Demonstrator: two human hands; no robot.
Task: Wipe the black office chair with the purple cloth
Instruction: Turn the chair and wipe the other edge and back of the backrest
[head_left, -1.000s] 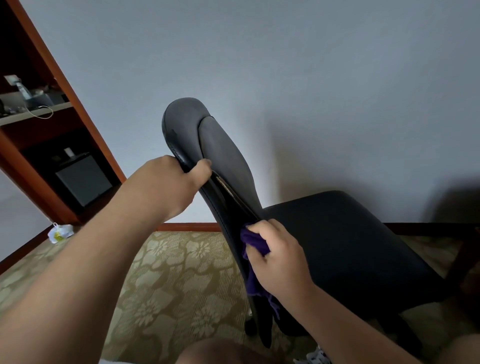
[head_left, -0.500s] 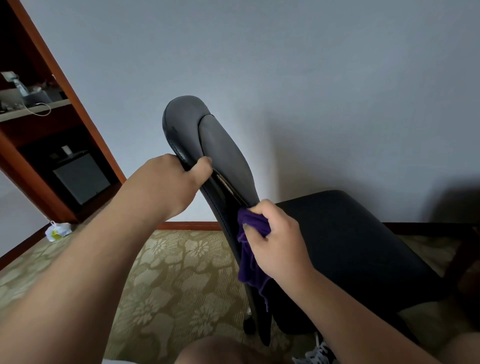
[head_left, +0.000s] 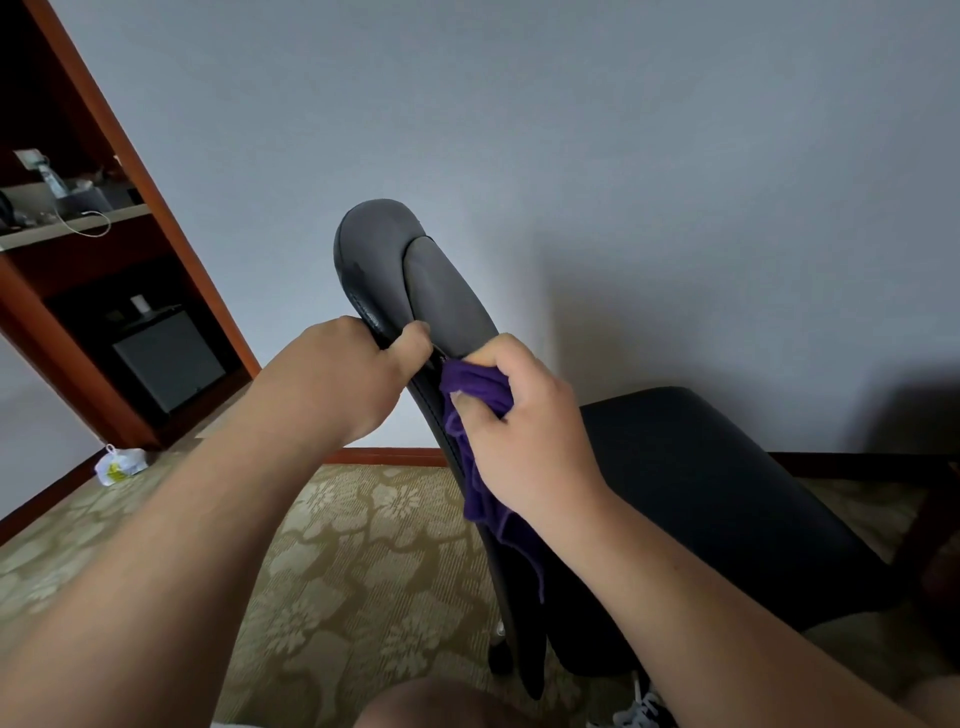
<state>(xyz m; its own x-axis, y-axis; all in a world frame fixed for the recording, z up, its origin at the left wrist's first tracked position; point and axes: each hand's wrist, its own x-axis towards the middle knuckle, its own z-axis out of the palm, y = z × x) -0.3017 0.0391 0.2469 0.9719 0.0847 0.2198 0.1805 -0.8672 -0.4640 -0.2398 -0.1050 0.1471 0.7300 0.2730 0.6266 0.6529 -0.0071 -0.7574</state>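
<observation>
Head camera, left to right: a wooden shelf unit (head_left: 171, 244) stands at the left edge of the patterned carpet (head_left: 363, 545), with a small white plastic bag (head_left: 118, 464) on the floor at its foot. The left hand (head_left: 343, 379) is clenched round the side edge of the backrest (head_left: 447, 296) of the black office chair (head_left: 649, 457), thumb hooked over the front. The chair stands on the carpet close to the wall (head_left: 571, 130).

Just right of that grip, the purple cloth (head_left: 478, 389) is bunched against the same backrest edge, its tail hanging down along it. The right hand (head_left: 530, 431) grasps the cloth and presses it to the chair.

Wiping looks mid-way. The cloth is working the backrest's edge below the left hand, the grey-looking top appears yet to be reached, and whether the seat (head_left: 753, 530) is done cannot be told.
</observation>
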